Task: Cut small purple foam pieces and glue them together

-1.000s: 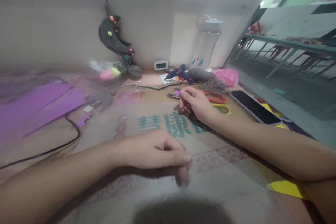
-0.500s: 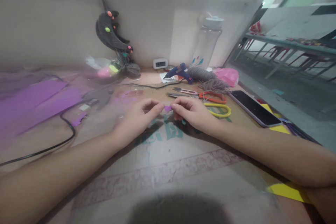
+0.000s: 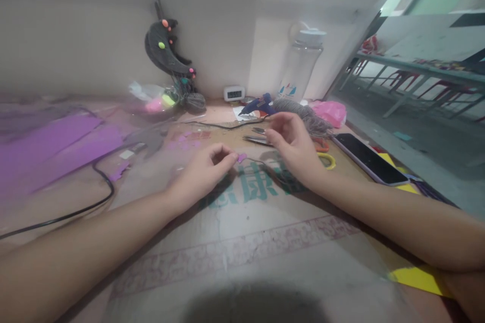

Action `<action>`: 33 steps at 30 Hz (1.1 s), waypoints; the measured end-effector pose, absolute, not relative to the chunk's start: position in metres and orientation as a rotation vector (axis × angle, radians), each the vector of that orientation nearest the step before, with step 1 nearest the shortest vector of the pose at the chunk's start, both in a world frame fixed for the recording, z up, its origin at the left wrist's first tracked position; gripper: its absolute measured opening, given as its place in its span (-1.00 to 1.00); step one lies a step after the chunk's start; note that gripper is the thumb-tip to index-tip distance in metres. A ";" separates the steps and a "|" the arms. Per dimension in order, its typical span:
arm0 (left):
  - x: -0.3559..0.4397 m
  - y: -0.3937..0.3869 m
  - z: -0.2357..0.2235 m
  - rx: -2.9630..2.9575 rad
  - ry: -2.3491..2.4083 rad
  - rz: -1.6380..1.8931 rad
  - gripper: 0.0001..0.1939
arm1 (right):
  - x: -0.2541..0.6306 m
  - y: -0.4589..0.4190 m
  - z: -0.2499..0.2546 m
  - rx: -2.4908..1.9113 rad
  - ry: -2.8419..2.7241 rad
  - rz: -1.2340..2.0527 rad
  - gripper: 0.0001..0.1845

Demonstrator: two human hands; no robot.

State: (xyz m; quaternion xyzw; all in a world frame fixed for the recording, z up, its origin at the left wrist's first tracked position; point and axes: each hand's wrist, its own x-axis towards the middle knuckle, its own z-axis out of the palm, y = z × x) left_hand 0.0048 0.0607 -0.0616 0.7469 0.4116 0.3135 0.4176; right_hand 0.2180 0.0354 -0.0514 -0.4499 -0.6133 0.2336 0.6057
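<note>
My left hand [image 3: 206, 169] pinches a small purple heart-shaped piece [image 3: 242, 158] between thumb and forefinger, just above the board. A thin grey string [image 3: 261, 162] runs from the heart to the right, passing below my right hand [image 3: 293, 146]. That hand is raised with its fingers curved and the thumb apart from the forefinger; I see nothing held in it. Beneath and behind it lie thread snips [image 3: 258, 131], with their handle hidden, and orange-handled scissors [image 3: 257, 139]. A yellow handle loop [image 3: 329, 161] shows beside its wrist.
A blue glue gun [image 3: 259, 105], grey yarn [image 3: 290, 109], a clear bottle [image 3: 299, 68] and a small clock [image 3: 234, 93] stand at the back. On the right lies a phone [image 3: 371, 159]; purple sheets [image 3: 56, 146] and a black cord [image 3: 108, 192] lie left.
My right hand has let go of the heart and moved up and to the right, over the snips. My left hand keeps the heart, and the string now shows.
</note>
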 end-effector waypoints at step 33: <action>0.007 0.057 -0.060 1.989 0.942 0.860 -0.79 | 0.198 0.017 -0.062 -1.164 -1.529 1.028 -0.71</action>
